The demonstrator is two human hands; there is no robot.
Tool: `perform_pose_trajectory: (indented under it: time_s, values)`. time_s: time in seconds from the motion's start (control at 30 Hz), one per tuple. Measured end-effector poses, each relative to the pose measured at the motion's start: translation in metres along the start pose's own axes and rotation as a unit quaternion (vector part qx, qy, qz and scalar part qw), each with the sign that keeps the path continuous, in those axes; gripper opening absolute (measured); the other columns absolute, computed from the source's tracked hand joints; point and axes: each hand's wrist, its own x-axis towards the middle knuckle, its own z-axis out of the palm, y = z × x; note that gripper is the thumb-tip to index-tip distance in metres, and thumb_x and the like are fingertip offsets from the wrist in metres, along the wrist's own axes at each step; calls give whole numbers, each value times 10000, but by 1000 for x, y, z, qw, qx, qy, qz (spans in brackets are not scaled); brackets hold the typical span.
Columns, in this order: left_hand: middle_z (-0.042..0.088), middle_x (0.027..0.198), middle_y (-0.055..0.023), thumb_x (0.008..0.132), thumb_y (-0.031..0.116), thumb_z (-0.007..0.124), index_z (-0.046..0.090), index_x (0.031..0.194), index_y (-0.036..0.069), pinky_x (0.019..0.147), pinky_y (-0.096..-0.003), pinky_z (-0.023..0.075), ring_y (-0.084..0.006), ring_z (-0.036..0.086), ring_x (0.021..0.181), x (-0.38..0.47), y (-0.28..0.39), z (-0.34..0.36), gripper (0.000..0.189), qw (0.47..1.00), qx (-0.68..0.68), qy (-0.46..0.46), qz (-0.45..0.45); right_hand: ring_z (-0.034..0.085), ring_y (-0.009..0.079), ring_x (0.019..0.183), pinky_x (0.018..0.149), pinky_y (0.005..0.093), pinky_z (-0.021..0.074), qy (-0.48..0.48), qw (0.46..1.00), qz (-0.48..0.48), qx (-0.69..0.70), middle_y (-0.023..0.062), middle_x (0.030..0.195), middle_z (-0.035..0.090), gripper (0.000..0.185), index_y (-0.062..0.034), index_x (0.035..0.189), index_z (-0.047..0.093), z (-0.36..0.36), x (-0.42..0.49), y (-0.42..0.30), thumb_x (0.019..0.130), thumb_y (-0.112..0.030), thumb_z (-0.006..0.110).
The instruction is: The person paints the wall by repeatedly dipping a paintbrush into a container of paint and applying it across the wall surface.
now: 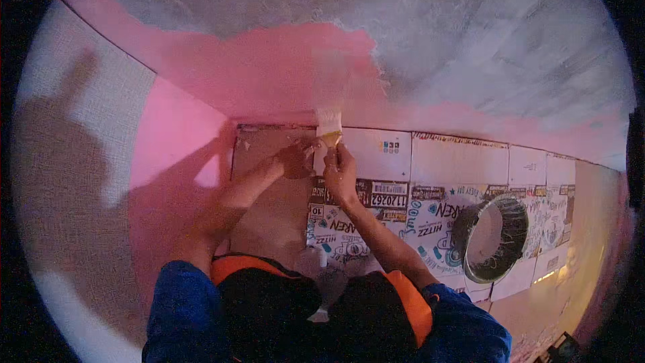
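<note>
My right hand grips a paintbrush by its handle, its bristles pointing up at the foot of the wall. Pink paint covers the wall's lower part, with a ragged edge against bare grey wall above and to the right. Just left of the brush is my left hand; it is blurred, and I cannot tell whether it holds anything. Both hands are over flattened cardboard that lies along the base of the wall.
A round dark bucket, smeared inside with pale paint, stands on the printed cardboard to the right. A textured grey surface borders the pink corner at left, under a shadow. A dark object lies at the bottom right.
</note>
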Motion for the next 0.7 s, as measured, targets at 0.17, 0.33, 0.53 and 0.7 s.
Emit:
perform_pose_trajectory:
  time_s: [0.17, 0.33, 0.53, 0.7]
  values:
    - [229, 1380, -193, 706, 438, 607, 224, 1331, -9, 1066, -384, 168, -327, 205, 1284, 2, -9, 11, 858, 992, 103, 30, 59, 392, 17, 550, 459, 173, 315, 6, 974, -153, 165, -22, 645, 436, 251, 13, 979, 475, -11, -5, -5, 929, -220, 395]
    - [220, 1381, -204, 722, 440, 594, 204, 1348, 26, 1065, -382, 169, -325, 196, 1288, 10, -12, 7, 845, 999, 20, 15, 34, 367, 29, 515, 457, 171, 305, 71, 995, -71, 19, -33, 617, 412, 232, -13, 932, 497, -20, 2, -7, 920, -232, 421]
    - [244, 1364, -218, 722, 458, 601, 217, 1351, 63, 1052, -401, 198, -342, 216, 1274, -2, -2, 6, 836, 996, -5, 63, 56, 363, 11, 505, 415, 168, 270, 50, 975, -23, 216, -38, 568, 393, 220, -52, 829, 488, -38, -4, -21, 927, -231, 407]
    - [252, 1361, -217, 716, 422, 629, 230, 1340, 44, 1047, -408, 199, -345, 217, 1272, 3, -6, -3, 831, 998, 22, 17, 56, 397, 58, 535, 456, 226, 334, 94, 969, -52, 224, -10, 606, 462, 244, 18, 944, 518, -52, 2, -24, 913, -206, 425]
